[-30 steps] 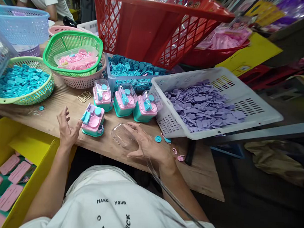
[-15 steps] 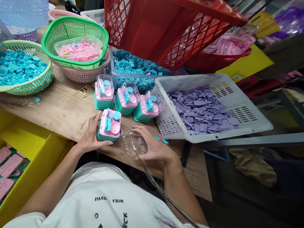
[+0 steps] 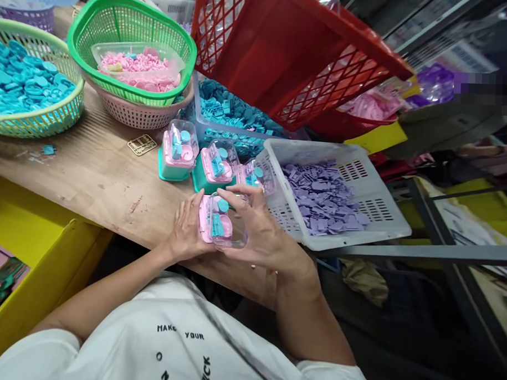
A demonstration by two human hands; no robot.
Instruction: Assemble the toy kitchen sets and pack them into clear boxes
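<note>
Both hands hold one small toy box (image 3: pixel 219 225) with a pink top and teal parts, tipped toward me above the table's front edge. My left hand (image 3: pixel 188 229) grips its left side. My right hand (image 3: pixel 260 232) presses a clear plastic lid (image 3: pixel 231 233) onto its top, fingers curled over it. Behind the hands stand three finished boxes with clear lids: one at the left (image 3: pixel 176 154), one in the middle (image 3: pixel 215 165) and one at the right (image 3: pixel 258 176), partly hidden by my fingers.
A white crate of purple pieces (image 3: pixel 352 226) lies right of the hands. Behind are a tray of teal pieces (image 3: pixel 227 108), a tilted red crate (image 3: pixel 292 47), a green basket holding pink parts (image 3: pixel 130 25) and a basket of teal parts (image 3: pixel 39 121). A yellow bin (image 3: pixel 34 271) stands lower left.
My left hand took hold of the open toy box and lifted it toward me. My right hand brought the clear lid from the table onto the box's top.
</note>
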